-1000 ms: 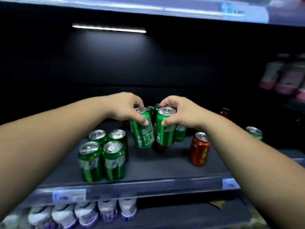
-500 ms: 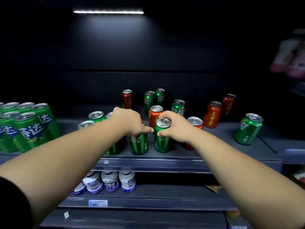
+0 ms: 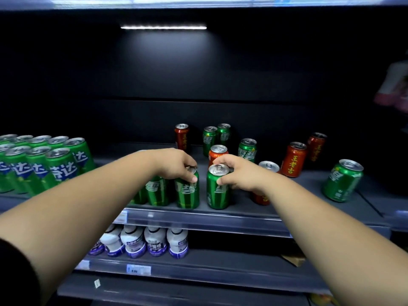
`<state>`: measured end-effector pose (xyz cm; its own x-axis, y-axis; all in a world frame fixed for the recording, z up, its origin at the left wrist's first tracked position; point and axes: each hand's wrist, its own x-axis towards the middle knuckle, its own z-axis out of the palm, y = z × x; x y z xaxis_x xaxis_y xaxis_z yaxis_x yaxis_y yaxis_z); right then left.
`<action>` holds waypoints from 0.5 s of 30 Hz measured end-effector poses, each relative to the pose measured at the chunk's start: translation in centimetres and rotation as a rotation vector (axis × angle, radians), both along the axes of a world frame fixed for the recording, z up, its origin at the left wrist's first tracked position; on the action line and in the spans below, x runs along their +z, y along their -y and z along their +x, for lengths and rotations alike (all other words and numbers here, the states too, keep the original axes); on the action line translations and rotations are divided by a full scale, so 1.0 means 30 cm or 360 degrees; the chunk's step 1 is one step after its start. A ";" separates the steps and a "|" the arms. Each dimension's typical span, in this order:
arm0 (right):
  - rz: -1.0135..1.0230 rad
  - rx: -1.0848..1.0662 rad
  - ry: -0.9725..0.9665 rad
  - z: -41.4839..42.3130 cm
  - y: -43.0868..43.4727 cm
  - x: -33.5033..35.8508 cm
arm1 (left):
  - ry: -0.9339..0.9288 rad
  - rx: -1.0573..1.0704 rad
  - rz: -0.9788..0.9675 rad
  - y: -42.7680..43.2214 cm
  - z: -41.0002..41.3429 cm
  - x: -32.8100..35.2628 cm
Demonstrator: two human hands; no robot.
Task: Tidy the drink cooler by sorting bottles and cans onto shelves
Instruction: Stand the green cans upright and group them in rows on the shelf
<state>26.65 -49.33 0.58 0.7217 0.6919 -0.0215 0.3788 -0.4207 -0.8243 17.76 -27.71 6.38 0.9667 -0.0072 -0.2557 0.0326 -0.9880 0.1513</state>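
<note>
Right now each of my hands grips a green can by its top at the front edge of the shelf: my left hand is closed over the rim of the left can, and my right hand pinches the right can, thumb on its side, fingers behind it. Both cans stand upright with their bases on the shelf, a small gap between them. Just left of my left hand stands a short row of matching green cans; behind my right hand are loose red cans and more green ones. To finish this well, I should slide the left can flush against that row, bring the right one in to touch it, keep both vertical, labels forward, and let go only once neither rocks. Pulling back, my right wrist must clear the red can just under it.
</note>
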 end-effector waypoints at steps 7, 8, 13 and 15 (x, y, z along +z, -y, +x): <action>-0.0005 0.0041 -0.0062 -0.014 -0.045 -0.008 | -0.0047 -0.0046 -0.0058 -0.005 0.013 -0.002; -0.0012 0.0017 -0.0053 -0.016 -0.046 -0.007 | -0.0053 -0.0053 -0.0064 -0.005 0.016 -0.001; -0.0107 -0.0064 0.0142 -0.029 -0.062 -0.016 | -0.0088 -0.0100 -0.0092 -0.014 0.022 0.001; -0.0206 -0.0034 0.0263 -0.030 -0.068 -0.014 | -0.0102 -0.0109 -0.0135 -0.014 0.021 0.001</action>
<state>25.75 -47.28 0.17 0.7371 0.6757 0.0107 0.4944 -0.5285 -0.6901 18.40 -27.28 6.41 0.9449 -0.0968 -0.3127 -0.0221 -0.9720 0.2341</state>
